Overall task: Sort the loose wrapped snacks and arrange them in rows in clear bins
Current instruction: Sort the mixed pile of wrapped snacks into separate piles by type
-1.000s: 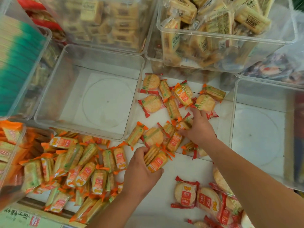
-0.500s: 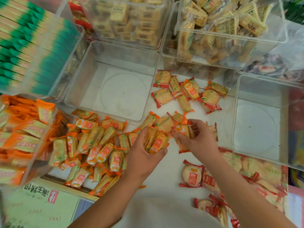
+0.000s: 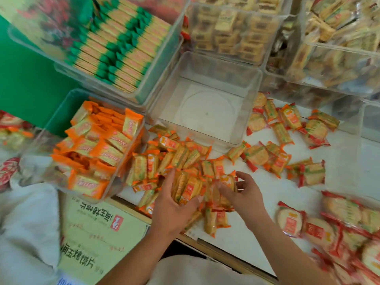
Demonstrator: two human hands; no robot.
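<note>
Now, snacks (image 3: 186, 189) in left hand (image 3: 171, 208)

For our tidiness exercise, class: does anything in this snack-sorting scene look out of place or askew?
Yes. Packets in the orange-wrapper bin lie tilted and jumbled, unlike the neat rows in the green-wrapper bin. One orange packet stands upright.

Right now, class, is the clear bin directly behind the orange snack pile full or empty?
Empty: the clear bin shows only its bare floor with a moulded circle.
</note>
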